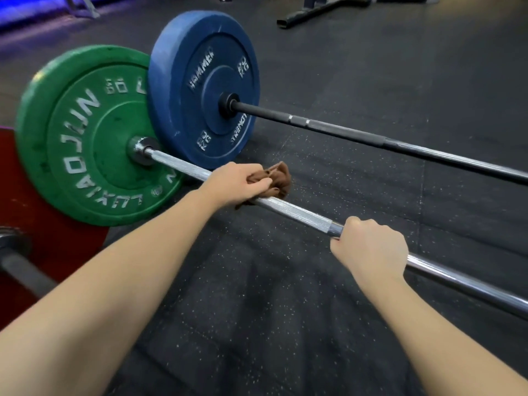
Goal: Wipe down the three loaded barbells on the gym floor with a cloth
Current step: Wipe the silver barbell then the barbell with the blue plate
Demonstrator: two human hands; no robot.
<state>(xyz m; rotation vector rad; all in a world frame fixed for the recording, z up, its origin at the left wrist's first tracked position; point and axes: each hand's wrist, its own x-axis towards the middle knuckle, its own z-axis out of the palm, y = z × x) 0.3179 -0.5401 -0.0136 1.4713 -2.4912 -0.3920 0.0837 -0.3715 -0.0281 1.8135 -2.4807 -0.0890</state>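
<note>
brown cloth (275, 178) clenched in the left hand (237, 184) and pressed onto the silver barbell (297, 212), right hand (371, 247) wrapped round the same bar further along, green plate (88, 135) beyond the left hand, black barbell (371, 138) with blue plate (204, 87) lying past both hands

Dark speckled rubber floor (257, 324) — purple glow (25, 15) far left.

We see a dim, evenly lit scene, with a blue-violet glow (28, 15) along the edge at eleven o'clock. Soft glare streaks the chrome bar (300, 213) and the rim of the green plate (97, 135). Shadows on the floor (257, 281) are faint and diffuse. Wide-angle distortion bends the bars towards three o'clock and swells the forearms (114, 281) at six. The red plate (57, 244) at nine o'clock is blurred.
</note>
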